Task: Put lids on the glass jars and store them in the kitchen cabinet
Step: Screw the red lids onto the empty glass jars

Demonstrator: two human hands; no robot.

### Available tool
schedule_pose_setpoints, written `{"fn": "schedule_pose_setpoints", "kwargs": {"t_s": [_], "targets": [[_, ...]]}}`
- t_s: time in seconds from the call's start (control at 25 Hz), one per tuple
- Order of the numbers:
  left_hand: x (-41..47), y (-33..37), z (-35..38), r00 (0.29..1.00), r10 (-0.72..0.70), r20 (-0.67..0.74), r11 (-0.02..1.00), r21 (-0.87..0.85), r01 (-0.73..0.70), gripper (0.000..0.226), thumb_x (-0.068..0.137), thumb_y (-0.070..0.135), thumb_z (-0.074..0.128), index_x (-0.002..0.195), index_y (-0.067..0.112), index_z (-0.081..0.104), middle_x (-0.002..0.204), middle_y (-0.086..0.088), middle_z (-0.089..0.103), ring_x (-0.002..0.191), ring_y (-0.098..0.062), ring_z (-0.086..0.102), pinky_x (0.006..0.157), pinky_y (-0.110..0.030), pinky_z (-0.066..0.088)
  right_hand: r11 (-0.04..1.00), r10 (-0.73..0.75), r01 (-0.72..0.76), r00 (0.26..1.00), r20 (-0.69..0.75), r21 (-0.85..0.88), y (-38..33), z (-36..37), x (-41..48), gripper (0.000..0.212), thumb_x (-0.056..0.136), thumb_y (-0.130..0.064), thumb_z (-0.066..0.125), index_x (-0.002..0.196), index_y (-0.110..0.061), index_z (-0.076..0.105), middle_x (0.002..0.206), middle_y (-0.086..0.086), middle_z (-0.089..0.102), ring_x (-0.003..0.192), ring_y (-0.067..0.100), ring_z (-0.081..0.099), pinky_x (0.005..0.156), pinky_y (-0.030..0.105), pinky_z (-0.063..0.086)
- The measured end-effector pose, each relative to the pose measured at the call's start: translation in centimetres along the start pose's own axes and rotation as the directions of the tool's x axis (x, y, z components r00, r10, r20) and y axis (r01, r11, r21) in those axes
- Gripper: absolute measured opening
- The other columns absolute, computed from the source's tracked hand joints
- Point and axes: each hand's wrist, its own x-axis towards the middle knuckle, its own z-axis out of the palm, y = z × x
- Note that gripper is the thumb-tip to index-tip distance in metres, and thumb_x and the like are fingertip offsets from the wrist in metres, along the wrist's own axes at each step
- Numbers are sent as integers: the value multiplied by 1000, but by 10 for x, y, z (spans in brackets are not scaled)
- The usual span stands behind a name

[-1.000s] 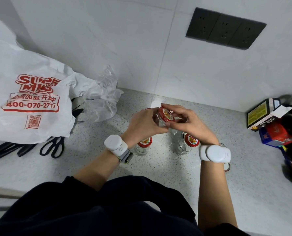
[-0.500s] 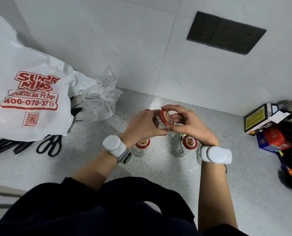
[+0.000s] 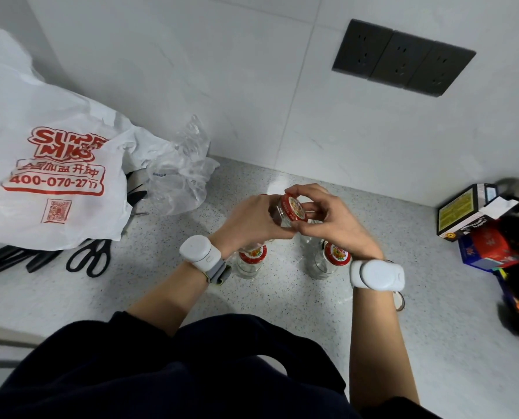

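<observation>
While raised and tilted, jar (image 3: pixel 279 215): gripped round its body by left hand (image 3: pixel 252 222)
lid (image 3: pixel 293 208): pinched at its rim by right hand (image 3: pixel 340 225), on jar mouth
capped jar (image 3: pixel 249 263), second capped jar (image 3: pixel 328 263): stood just below the grip

A single wide-angle view looks from the person's head, forward and steeply down onto a speckled countertop (image 3: pixel 282 300); it faces the tiled wall (image 3: pixel 191 71) behind the counter, where a dark socket panel (image 3: pixel 403 57) sits skewed at upper right; the person's dark-clothed torso (image 3: pixel 191 376) fills the bottom edge, so the lens hangs close above the work; the left hand (image 3: pixel 249 219) and right hand (image 3: pixel 337 222) meet on a glass jar (image 3: pixel 279 212) and its red lid (image 3: pixel 294 208) near the frame's centre, forearms running up from below; a white printed bag (image 3: pixel 49 164) lies at the left edge, boxes (image 3: pixel 464 213) at the right.
</observation>
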Motion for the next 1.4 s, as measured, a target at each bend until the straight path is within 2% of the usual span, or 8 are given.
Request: {"fn": "schedule_pose_setpoints", "kwargs": {"t_s": [0.08, 0.2, 0.32, 0.48, 0.92, 1.12, 1.28, 1.4], "targets": [[0, -7, 2, 999, -11, 41, 1000, -16, 12, 37, 70, 47, 74, 101, 29, 63, 87, 10, 69, 76, -5, 63, 77, -24, 54, 995, -39, 41, 999, 13, -96, -8, -1, 2, 61, 71, -14, 72, 129, -17, 53, 123, -4, 50, 111, 14, 61, 98, 24, 50], [-2, -13, 4, 999, -29, 44, 999, -31, 31, 27, 72, 49, 70, 88, 28, 63, 76, 6, 68, 69, -10, 64, 72, -32, 57, 992, -105, 102, 994, -36, -78, -13, -9, 5, 59, 75, -13, 74, 130, -19, 53, 123, -10, 51, 114, 12, 58, 99, 22, 47], [-1, -10, 3, 999, -47, 26, 998, -46, 48, 35, 70, 47, 73, 98, 27, 64, 83, 7, 70, 74, -9, 66, 76, -28, 57, 994, 18, -17, 1000, 15, -112, -5, -8, 5, 58, 79, -12, 74, 132, -19, 52, 128, 0, 54, 113, 13, 60, 103, 31, 47], [-2, -8, 1, 999, -42, 24, 999, -26, 43, 45, 69, 49, 73, 106, 27, 63, 90, 8, 69, 82, -8, 64, 81, -25, 53, 991, 101, -106, 993, 61, 83, 3, 1, 1, 58, 80, 0, 71, 133, -11, 49, 132, 11, 56, 114, 17, 63, 102, 29, 48], [-6, -7, -1, 999, -10, 31, 997, -70, 12, 37, 70, 45, 73, 102, 27, 63, 84, 10, 68, 76, -4, 64, 77, -22, 53, 991, 116, -118, 992, 40, 68, -2, 1, 2, 52, 78, -11, 75, 125, -20, 54, 118, 4, 60, 92, 18, 69, 81, 24, 54], [-7, -5, -1, 1000, -7, 25, 999, -50, 8, 35, 70, 46, 73, 99, 29, 63, 82, 9, 69, 76, -4, 64, 76, -22, 54, 992, 115, -115, 993, 7, 43, 0, 5, 0, 48, 74, -27, 77, 118, -30, 56, 109, 2, 63, 85, 32, 67, 72, 39, 51], [-7, -4, -2, 1000, -13, 4, 999, -44, 14, 34, 69, 46, 73, 96, 28, 65, 79, 9, 69, 73, -2, 63, 70, -18, 52, 995, 100, -99, 995, -28, 26, 0, 6, 1, 46, 75, -26, 77, 116, -29, 57, 102, -1, 64, 77, 35, 65, 65, 34, 47], [-7, -3, -1, 1000, -20, 4, 998, -65, 20, 33, 70, 43, 74, 97, 25, 65, 80, 8, 68, 73, -3, 63, 70, -16, 50, 996, 87, -85, 994, -61, 38, 1, 6, 1, 45, 77, -15, 77, 117, -22, 59, 87, -2, 67, 67, 26, 60, 60, 25, 46]]}}
